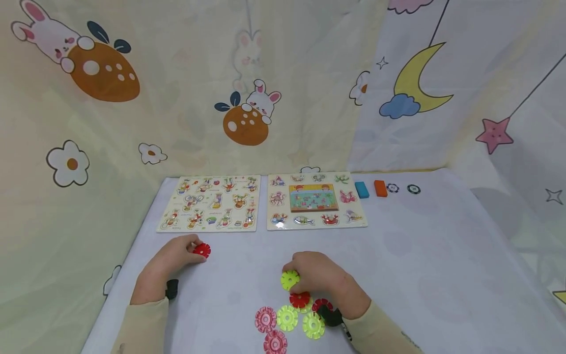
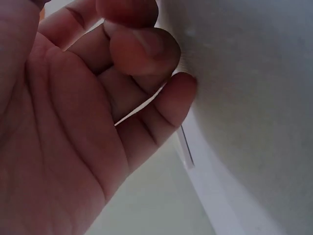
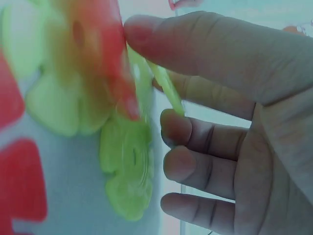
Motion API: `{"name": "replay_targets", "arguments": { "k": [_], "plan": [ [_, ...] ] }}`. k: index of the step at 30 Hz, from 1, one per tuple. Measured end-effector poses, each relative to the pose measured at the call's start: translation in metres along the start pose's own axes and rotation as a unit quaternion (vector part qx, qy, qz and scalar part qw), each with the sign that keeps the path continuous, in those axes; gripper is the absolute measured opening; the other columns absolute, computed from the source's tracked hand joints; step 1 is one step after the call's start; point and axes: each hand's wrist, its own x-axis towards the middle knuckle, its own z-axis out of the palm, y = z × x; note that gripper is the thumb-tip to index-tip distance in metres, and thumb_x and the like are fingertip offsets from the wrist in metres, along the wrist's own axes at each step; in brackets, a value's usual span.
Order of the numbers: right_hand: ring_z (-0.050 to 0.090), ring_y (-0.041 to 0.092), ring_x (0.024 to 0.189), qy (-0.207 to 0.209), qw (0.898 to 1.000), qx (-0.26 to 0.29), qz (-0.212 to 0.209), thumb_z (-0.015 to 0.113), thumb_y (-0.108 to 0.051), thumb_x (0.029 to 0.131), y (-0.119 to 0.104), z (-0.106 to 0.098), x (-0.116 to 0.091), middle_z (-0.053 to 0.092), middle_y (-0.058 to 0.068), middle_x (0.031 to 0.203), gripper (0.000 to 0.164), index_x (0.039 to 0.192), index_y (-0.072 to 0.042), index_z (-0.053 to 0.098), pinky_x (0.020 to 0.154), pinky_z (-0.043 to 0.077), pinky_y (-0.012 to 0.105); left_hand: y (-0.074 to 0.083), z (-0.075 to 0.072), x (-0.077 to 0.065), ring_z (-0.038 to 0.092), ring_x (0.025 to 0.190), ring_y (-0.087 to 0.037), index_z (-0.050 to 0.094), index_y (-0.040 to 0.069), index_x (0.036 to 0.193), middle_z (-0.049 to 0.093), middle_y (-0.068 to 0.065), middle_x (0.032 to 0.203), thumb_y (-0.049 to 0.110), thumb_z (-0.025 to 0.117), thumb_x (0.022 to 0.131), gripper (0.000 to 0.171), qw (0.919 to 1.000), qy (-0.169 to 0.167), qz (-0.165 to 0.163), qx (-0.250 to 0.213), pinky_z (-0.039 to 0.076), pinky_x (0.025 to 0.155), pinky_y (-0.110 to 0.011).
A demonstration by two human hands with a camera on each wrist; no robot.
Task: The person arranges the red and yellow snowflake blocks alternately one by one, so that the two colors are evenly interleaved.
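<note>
At the left of the table my left hand (image 1: 174, 256) pinches a red notched plastic disc (image 1: 202, 250) between thumb and fingers. The left wrist view shows the palm and curled fingers (image 2: 132, 98), with that disc hidden. Nearer the middle, my right hand (image 1: 319, 272) pinches a yellow-green notched disc (image 1: 290, 280); its thin edge (image 3: 168, 88) shows between thumb and fingers in the right wrist view. Just below that thumb, a red disc (image 1: 299, 300) overlaps another yellow-green disc. Close by lie pink discs (image 1: 266, 319), yellow-green discs (image 1: 287, 318) and a dark red one (image 1: 322, 305).
Two picture puzzle boards lie along the back, one with cartoon figures (image 1: 205, 204) and one with sea animals (image 1: 278, 199). Right of them are a blue block (image 1: 361, 190), an orange block (image 1: 381, 189) and two round chips (image 1: 413, 189). Printed curtains (image 1: 309, 132) enclose the table.
</note>
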Motion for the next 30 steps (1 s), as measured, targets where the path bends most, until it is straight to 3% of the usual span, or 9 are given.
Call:
{"name": "replay_targets", "arguments": {
  "k": [5, 9, 12, 16, 22, 26, 30],
  "plan": [
    [0.047, 0.008, 0.07, 0.012, 0.999, -0.03, 0.001, 0.08, -0.036, 0.07, -0.005, 0.0, 0.0, 0.054, -0.016, 0.08, 0.044, 0.111, -0.026, 0.07, 0.063, 0.042, 0.026, -0.004, 0.0, 0.001, 0.047, 0.074, -0.021, 0.062, 0.015, 0.098, 0.052, -0.005, 0.079, 0.027, 0.079, 0.076, 0.03, 0.9998, 0.002, -0.008, -0.021, 0.038, 0.06, -0.033],
    [0.049, 0.008, 0.072, 0.033, 0.999, -0.006, 0.002, 0.079, -0.038, 0.07, -0.003, -0.007, -0.003, 0.057, -0.018, 0.083, 0.044, 0.111, -0.025, 0.069, 0.066, 0.044, 0.027, -0.006, 0.001, 0.002, 0.046, 0.075, -0.021, 0.062, 0.016, 0.1, 0.051, -0.006, 0.078, 0.029, 0.079, 0.076, 0.032, 0.9993, -0.001, -0.017, -0.034, 0.038, 0.059, -0.033],
    [0.051, 0.009, 0.076, 0.071, 0.997, 0.011, -0.018, 0.079, -0.041, 0.071, -0.004, -0.017, -0.007, 0.061, -0.016, 0.091, 0.046, 0.113, -0.025, 0.069, 0.068, 0.046, 0.027, -0.008, 0.001, 0.003, 0.046, 0.075, -0.022, 0.062, 0.017, 0.101, 0.05, -0.006, 0.079, 0.029, 0.079, 0.076, 0.033, 0.9991, -0.002, -0.02, -0.038, 0.038, 0.059, -0.033],
    [0.053, 0.008, 0.077, 0.14, 0.989, -0.006, -0.055, 0.076, -0.045, 0.073, -0.012, -0.03, -0.012, 0.057, -0.014, 0.1, 0.047, 0.116, -0.026, 0.067, 0.066, 0.046, 0.023, -0.009, 0.001, 0.005, 0.047, 0.077, -0.022, 0.061, 0.017, 0.102, 0.051, -0.006, 0.082, 0.03, 0.079, 0.076, 0.035, 0.9994, -0.006, -0.018, -0.03, 0.039, 0.06, -0.033],
    [0.047, 0.005, 0.067, 0.235, 0.967, -0.059, -0.082, 0.074, -0.05, 0.074, -0.032, -0.047, -0.006, 0.051, -0.009, 0.101, 0.052, 0.119, -0.025, 0.066, 0.055, 0.041, 0.018, -0.008, -0.001, 0.007, 0.047, 0.078, -0.022, 0.061, 0.016, 0.102, 0.052, -0.006, 0.082, 0.029, 0.079, 0.076, 0.034, 0.9995, -0.008, -0.02, -0.022, 0.04, 0.061, -0.033],
    [0.045, 0.004, 0.066, 0.265, 0.956, -0.085, -0.091, 0.072, -0.053, 0.074, -0.048, -0.054, 0.008, 0.053, -0.009, 0.1, 0.052, 0.116, -0.024, 0.068, 0.053, 0.039, 0.018, -0.008, -0.001, 0.006, 0.047, 0.078, -0.022, 0.061, 0.015, 0.103, 0.051, -0.006, 0.081, 0.028, 0.079, 0.076, 0.036, 0.9996, -0.008, -0.017, -0.02, 0.039, 0.06, -0.033],
    [0.045, 0.006, 0.067, 0.263, 0.954, -0.103, -0.098, 0.069, -0.057, 0.075, -0.064, -0.056, 0.027, 0.051, -0.008, 0.1, 0.053, 0.116, -0.022, 0.068, 0.054, 0.037, 0.018, -0.009, 0.001, 0.005, 0.047, 0.079, -0.022, 0.06, 0.014, 0.105, 0.05, -0.006, 0.082, 0.028, 0.079, 0.076, 0.038, 0.9994, -0.009, -0.022, -0.024, 0.04, 0.061, -0.033]
  ]
}}
